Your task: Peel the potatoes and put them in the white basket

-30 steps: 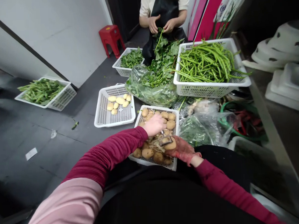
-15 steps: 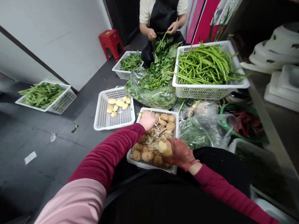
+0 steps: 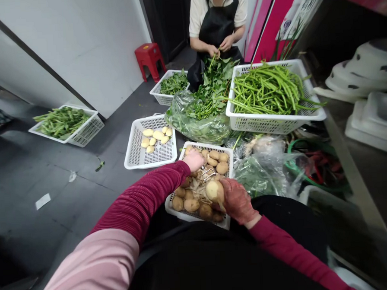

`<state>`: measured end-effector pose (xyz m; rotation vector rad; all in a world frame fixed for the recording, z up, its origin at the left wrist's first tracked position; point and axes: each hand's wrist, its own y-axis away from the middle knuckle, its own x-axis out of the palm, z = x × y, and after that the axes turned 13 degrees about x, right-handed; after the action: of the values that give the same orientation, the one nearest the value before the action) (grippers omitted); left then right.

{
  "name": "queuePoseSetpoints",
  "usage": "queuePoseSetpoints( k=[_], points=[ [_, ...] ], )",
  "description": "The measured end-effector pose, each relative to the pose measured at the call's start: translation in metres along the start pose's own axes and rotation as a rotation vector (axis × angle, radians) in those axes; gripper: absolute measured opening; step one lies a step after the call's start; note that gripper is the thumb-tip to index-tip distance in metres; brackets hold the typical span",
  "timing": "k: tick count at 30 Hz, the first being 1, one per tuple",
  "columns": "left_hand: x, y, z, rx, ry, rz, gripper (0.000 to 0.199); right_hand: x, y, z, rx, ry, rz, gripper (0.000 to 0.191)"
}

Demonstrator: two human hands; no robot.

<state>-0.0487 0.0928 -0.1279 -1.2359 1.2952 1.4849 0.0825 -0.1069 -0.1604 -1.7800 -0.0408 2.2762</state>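
My left hand is closed around the handle of a metal peeler, whose head points toward the potato on the right. In a reddish glove, my right hand grips a partly peeled potato, pale on the side facing up, with a strip of peel hanging from its lower edge. A small gap shows between peeler and potato. Both hands are over a white basket of unpeeled potatoes, with peelings heaped in its middle.
A white basket with several peeled potatoes stands ahead on the left. Bagged greens and a basket of green beans lie beyond. A co-worker sits opposite, handling stems. A red stool stands by the wall.
The peeler has moved slightly away from the potato, and a peel strip now hangs from it. The potato is turned a little more upright. The co-worker's hands have come closer together.
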Motion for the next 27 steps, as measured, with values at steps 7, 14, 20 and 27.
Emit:
queuePoseSetpoints(
  k=[7, 14, 20, 27],
  points=[
    [0.004, 0.002, 0.014, 0.208, 0.075, -0.083, 0.013, 0.004, 0.003, -0.009, -0.095, -0.185, -0.057, 0.072],
    [-0.007, 0.006, 0.011, 0.155, 0.088, -0.230, 0.015, 0.003, 0.000, -0.013, -0.068, -0.354, -0.157, 0.073],
    [-0.007, 0.017, 0.005, 0.035, 0.106, -0.179, 0.016, 0.000, 0.000, -0.012, -0.011, -0.458, -0.125, 0.079],
    [-0.009, 0.019, -0.005, 0.153, 0.202, -0.238, 0.013, -0.006, 0.006, -0.011, 0.079, -0.619, -0.108, 0.084]
  ],
)
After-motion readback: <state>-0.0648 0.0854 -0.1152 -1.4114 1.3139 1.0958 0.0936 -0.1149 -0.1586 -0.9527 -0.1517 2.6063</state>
